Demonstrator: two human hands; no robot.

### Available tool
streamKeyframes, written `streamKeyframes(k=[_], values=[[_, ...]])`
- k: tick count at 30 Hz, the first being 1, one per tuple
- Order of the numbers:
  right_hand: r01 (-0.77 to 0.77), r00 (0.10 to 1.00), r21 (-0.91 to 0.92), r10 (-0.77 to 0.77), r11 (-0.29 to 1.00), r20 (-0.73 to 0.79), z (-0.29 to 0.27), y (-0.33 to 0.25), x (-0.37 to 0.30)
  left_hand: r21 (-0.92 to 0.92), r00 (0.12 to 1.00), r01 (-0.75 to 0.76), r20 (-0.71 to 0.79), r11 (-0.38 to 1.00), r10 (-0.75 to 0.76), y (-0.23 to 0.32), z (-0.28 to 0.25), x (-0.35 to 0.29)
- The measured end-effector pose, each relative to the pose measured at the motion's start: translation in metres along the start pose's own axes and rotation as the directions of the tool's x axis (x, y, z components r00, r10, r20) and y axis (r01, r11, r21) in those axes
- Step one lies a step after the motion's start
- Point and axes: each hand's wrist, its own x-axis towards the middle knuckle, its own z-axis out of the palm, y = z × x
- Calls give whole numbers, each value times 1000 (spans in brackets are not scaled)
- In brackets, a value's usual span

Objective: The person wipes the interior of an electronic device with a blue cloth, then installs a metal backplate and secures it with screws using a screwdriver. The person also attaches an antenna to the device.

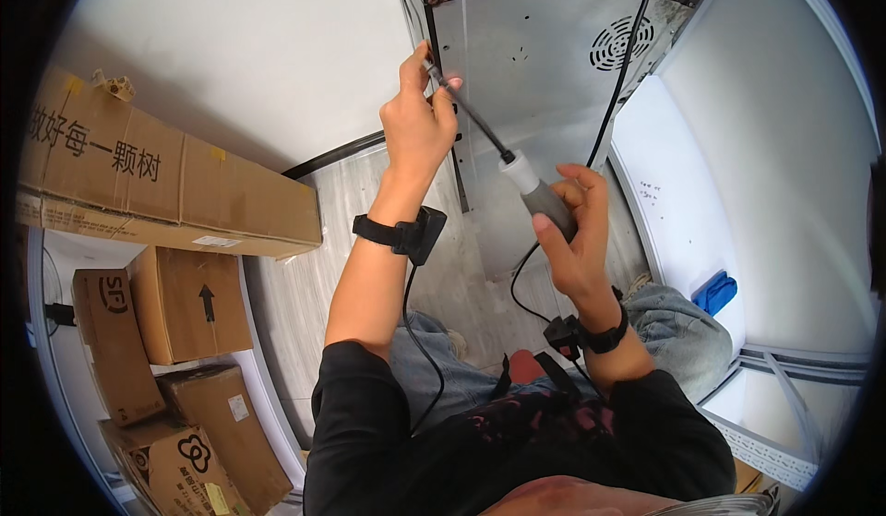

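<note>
A screwdriver [524, 176] with a long dark shaft and a white-and-grey handle slants across the middle, its tip up and to the left. My right hand [581, 258] is closed around the grey end of the handle. At the far end, the fingers of my left hand [420, 128] close about the shaft near its tip. Whether a small part is also pinched there is hidden by the fingers. Just beyond the tip stands the edge of a grey metal panel [517, 82], which has small holes and a round slotted vent [621, 43].
A black cable [616, 91] hangs down in front of the panel. Cardboard boxes fill the left side, a long one [175, 170] above several others [203, 299]. A white shelf-like panel [678, 193] carrying a folded blue item [715, 293] stands on the right.
</note>
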Motion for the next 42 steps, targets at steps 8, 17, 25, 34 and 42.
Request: streamKeyframes(k=[8,17,25,34,42], values=[[87,993,-113,-95,990,-75,9,7,-11,-33,1000,-1,-1,999,1,0,-1,1],[65,991,-125,-78,990,-107,10,10,-9,64,994,-112,-2,992,112,-3,0,4],[84,989,-153,-101,985,-105,12,6,-9,47,989,-144,-24,988,146,-6,1,4],[162,969,-362,-217,918,-116,11,-19,-6,25,992,-122,-21,992,122,-8,1,3],[448,827,-565,-561,693,-34,10,-48,-2,11,992,-121,-42,993,121,-11,2,3]])
